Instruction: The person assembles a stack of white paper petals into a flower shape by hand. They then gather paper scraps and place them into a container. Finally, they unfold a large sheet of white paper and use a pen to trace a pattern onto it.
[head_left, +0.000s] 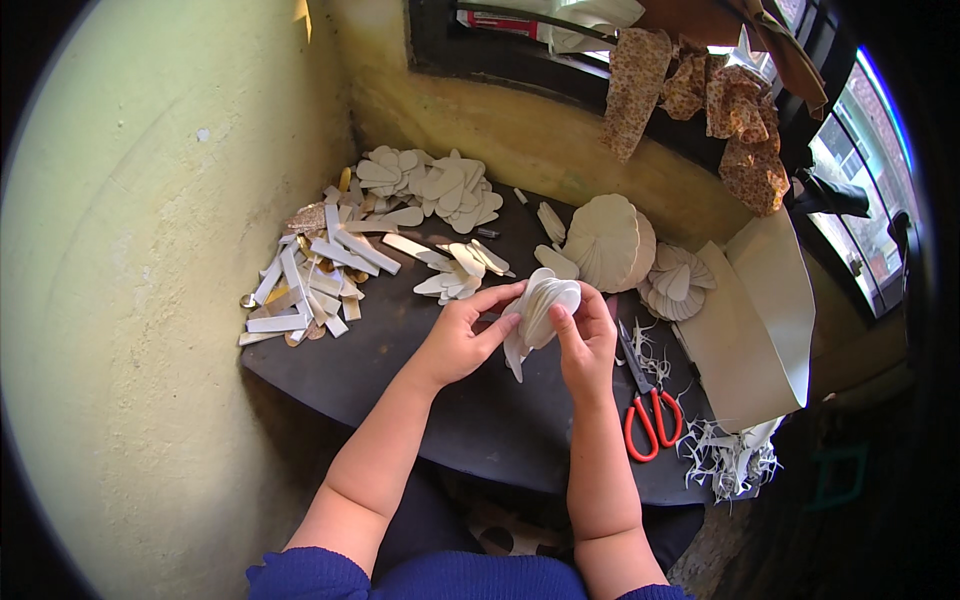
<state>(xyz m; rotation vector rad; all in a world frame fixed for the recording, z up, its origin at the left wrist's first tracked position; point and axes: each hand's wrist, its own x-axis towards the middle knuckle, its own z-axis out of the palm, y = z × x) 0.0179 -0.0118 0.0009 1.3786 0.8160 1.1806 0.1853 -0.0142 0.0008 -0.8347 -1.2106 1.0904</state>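
Between my two hands is a fanned stack of white petal-shaped pieces (547,306), held above the black table (470,400). My left hand (462,335) pinches the stack's left edge with thumb and fingertips. On the other side my right hand (588,345) grips it, thumb pressed on the front and fingers behind. A loose group of similar white pieces (462,272) lies just beyond my left hand. Scissors with red handles (643,385) rest on the table to the right of my right hand, blades pointing away from me.
A heap of white strips (325,265) covers the table's left side, with piled rounded pieces (445,188) behind it. Fanned round stacks (603,240) stand at the back right. A bent cream sheet (738,345) and shredded white scraps (735,458) lie along the right edge. Walls enclose the left and back.
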